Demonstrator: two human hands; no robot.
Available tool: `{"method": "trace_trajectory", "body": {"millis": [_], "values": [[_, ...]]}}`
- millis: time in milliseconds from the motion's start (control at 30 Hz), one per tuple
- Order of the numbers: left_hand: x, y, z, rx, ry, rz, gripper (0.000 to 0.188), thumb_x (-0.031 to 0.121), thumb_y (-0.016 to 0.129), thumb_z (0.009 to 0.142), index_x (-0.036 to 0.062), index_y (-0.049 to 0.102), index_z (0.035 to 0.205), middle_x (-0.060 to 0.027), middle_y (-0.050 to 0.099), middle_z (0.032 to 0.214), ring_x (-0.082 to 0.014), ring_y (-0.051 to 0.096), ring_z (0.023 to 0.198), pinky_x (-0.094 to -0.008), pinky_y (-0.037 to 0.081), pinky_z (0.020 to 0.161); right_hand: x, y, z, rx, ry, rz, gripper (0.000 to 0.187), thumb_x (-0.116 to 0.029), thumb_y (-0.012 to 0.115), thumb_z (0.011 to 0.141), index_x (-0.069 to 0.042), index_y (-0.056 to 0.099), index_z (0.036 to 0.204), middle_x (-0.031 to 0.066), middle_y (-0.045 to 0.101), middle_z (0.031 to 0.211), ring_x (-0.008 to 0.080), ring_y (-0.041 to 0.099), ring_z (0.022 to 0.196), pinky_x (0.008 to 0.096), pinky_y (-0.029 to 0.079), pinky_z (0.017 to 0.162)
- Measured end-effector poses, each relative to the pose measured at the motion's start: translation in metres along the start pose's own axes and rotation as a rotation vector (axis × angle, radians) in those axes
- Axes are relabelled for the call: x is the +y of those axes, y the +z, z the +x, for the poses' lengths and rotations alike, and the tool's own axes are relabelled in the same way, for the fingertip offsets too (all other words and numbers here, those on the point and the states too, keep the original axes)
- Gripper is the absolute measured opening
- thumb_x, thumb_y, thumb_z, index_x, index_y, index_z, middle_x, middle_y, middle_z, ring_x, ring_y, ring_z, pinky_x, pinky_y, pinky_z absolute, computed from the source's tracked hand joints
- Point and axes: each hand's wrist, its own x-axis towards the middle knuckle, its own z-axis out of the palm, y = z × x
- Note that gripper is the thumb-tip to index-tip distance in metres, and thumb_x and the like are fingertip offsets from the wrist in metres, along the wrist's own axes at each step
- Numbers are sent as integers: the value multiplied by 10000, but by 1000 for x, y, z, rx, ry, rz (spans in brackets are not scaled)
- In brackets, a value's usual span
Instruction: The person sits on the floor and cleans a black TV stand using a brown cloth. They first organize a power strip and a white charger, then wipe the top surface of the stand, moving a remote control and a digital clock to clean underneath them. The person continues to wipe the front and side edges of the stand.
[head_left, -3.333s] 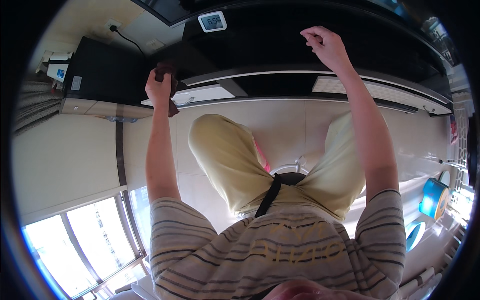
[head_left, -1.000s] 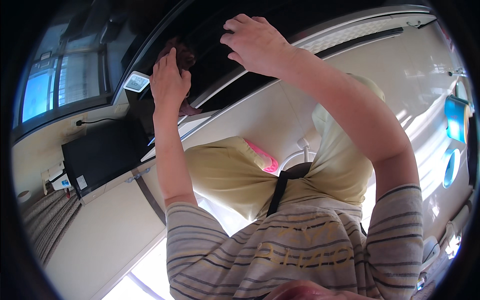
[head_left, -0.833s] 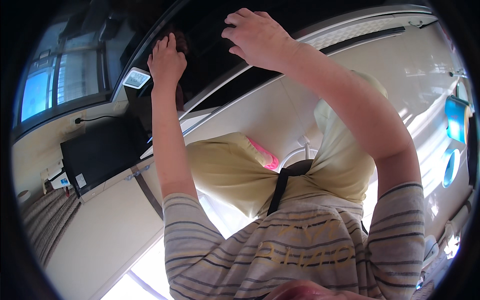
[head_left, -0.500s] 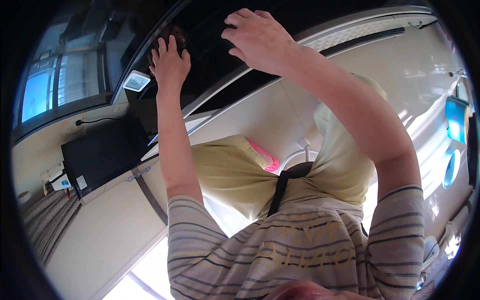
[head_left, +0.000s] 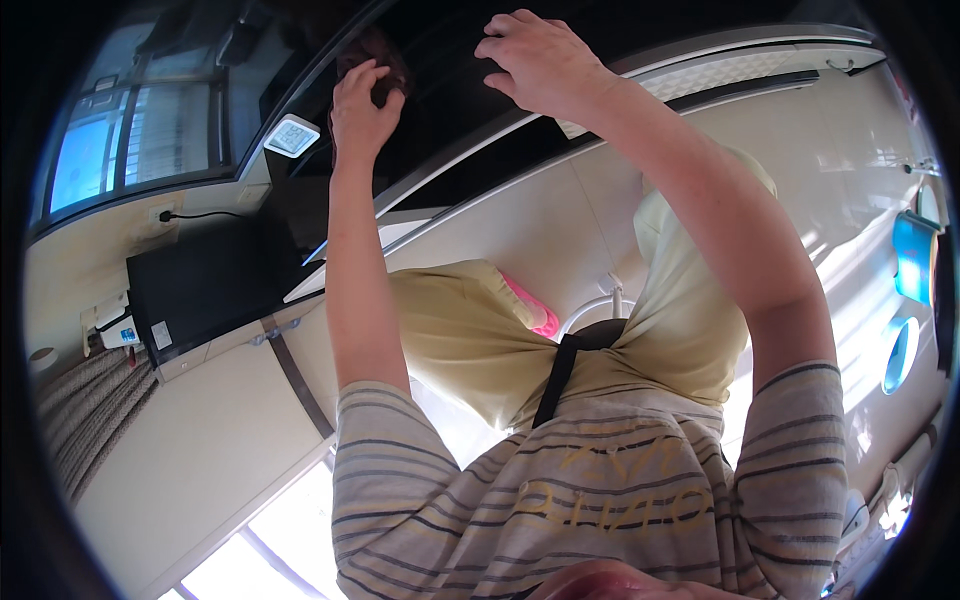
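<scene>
My left hand (head_left: 366, 112) is at a glossy black surface (head_left: 435, 120), fingers bent and thumb held apart. A brownish shape that looks like its reflection shows in the gloss beyond the fingertips. My right hand (head_left: 545, 62) hovers over or rests on the same surface further right; I cannot tell which. Its fingers are half curled, with the thumb standing off. Nothing shows in either hand, though the undersides are hidden. Beside my left hand sits a small white digital display (head_left: 292, 136), at the foot of a dark reflective panel (head_left: 165, 130).
Pale-edged strips (head_left: 740, 70) run along the black surface's near side. At left stand a black box-like appliance (head_left: 200, 300) with a cord and a gathered brown curtain (head_left: 115, 410). A blue container (head_left: 915, 255) and a blue-rimmed round thing (head_left: 900, 355) are at right.
My left hand has shifted right in the picture, and its fingers, spread before, are now more bent. My right hand also sits a little further right. The whole view has shifted slightly.
</scene>
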Motion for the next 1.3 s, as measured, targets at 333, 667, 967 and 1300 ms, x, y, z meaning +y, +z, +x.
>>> {"method": "trace_trajectory", "body": {"millis": [333, 667, 967, 1300], "values": [[57, -43, -82, 89, 54, -125, 472, 271, 769, 755, 96, 613, 1165, -124, 599, 1166, -332, 547, 1086, -388, 446, 948, 5, 2, -6, 73, -83, -38, 303, -229, 661, 834, -26, 615, 1054, 75, 573, 1090, 242, 536, 1089, 405, 445, 921], [46, -44, -61, 50, -61, -311, 384, 115, 727, 746, 67, 646, 1118, -97, 636, 1078, -242, 636, 987, -328, 498, 878, 4, -18, -8, 1, -11, -69, 301, -220, 662, 860, -92, 637, 1132, 57, 558, 1214, 236, 516, 1156, 397, 464, 948], [12, 2, 31, 39, -227, -29, 512, 379, 661, 842, 165, 574, 1300, -101, 505, 1350, -324, 532, 1164, -391, 428, 1005, 1, -20, -9, 1, -22, -56, 299, -219, 660, 861, -91, 638, 1130, 54, 555, 1213, 232, 519, 1146, 394, 461, 955], [60, -35, -47, 35, 46, -148, 337, 154, 694, 773, 54, 662, 1093, -98, 610, 1149, -286, 599, 1050, -368, 487, 902, 7, -28, -10, -10, -15, -63, 301, -226, 659, 860, -96, 637, 1131, 52, 545, 1221, 231, 507, 1154, 394, 455, 956]]}}
